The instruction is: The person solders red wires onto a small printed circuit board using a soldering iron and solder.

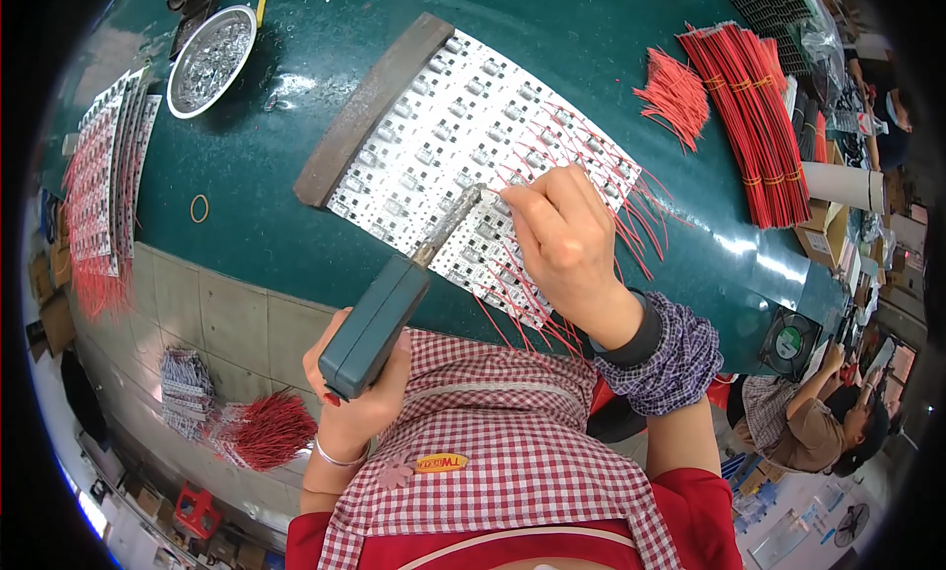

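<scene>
My left hand (370,393) is closed round the dark green handle of a soldering gun (376,324). Its long metal tip reaches up and right over a white sheet of small circuit boards (434,141), ending close to my right fingertips. My right hand (564,230) is pinched just above the boards, and what lies between thumb and finger is too small to make out. Thin red wires (636,225) stick out from the right part of the sheet. A dark metal bar (370,117) lies along the sheet's left edge.
A metal bowl (211,62) with silvery scraps stands at the upper left. Stacked wired boards (99,186) overhang the table's left edge. Loose red wires (674,95) and bundled red wires (754,127) lie at the upper right. Another person (813,417) sits at the right.
</scene>
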